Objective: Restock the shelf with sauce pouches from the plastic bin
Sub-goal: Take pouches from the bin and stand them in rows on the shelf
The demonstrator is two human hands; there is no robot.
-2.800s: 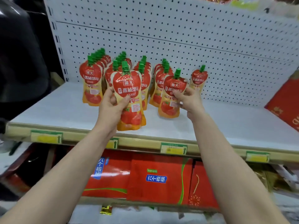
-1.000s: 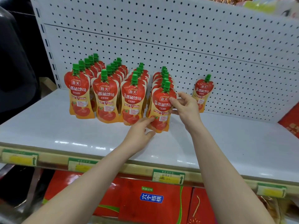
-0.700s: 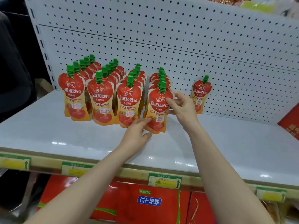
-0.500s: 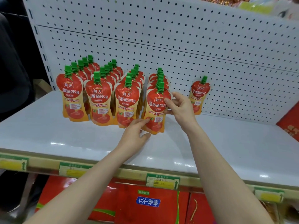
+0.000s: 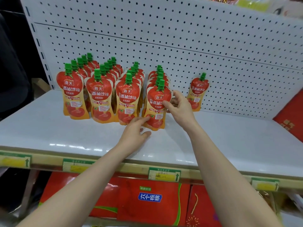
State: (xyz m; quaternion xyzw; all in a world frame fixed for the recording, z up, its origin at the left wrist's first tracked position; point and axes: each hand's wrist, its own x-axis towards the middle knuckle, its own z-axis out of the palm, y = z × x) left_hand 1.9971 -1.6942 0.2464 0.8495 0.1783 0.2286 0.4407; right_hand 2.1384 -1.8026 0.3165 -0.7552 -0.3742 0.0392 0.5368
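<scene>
Four rows of sauce pouches [image 5: 100,95] stand upright on the white shelf [image 5: 49,131], running front to back toward the pegboard [image 5: 180,38]. All are red and orange with green caps, labels facing out. The three left rows sit close together at the left-centre of the shelf, their front pouches roughly in line.

The left hand [image 5: 135,131] is low on the shelf, just in front of rows three and four. Its fingers are mostly straight and relaxed, and the fingertips touch the lower front of the fourth-row front pouch [image 5: 155,112]. It has no grip on anything. That pouch stands upright at the head of row four with its base on the shelf, a bit forward of its neighbours.

The right hand [image 5: 180,107] pinches the pouch's upper right edge, with the thumb on the label face and the fingers curled behind.

Right of that hand, a lone pouch [image 5: 197,92] leans against the pegboard, apart from the rows. A red box [image 5: 290,117] is cut off at the far right edge of the shelf.

Price tags [image 5: 164,174] run along the shelf's front lip. Red cartons [image 5: 147,202] sit on the level below.
</scene>
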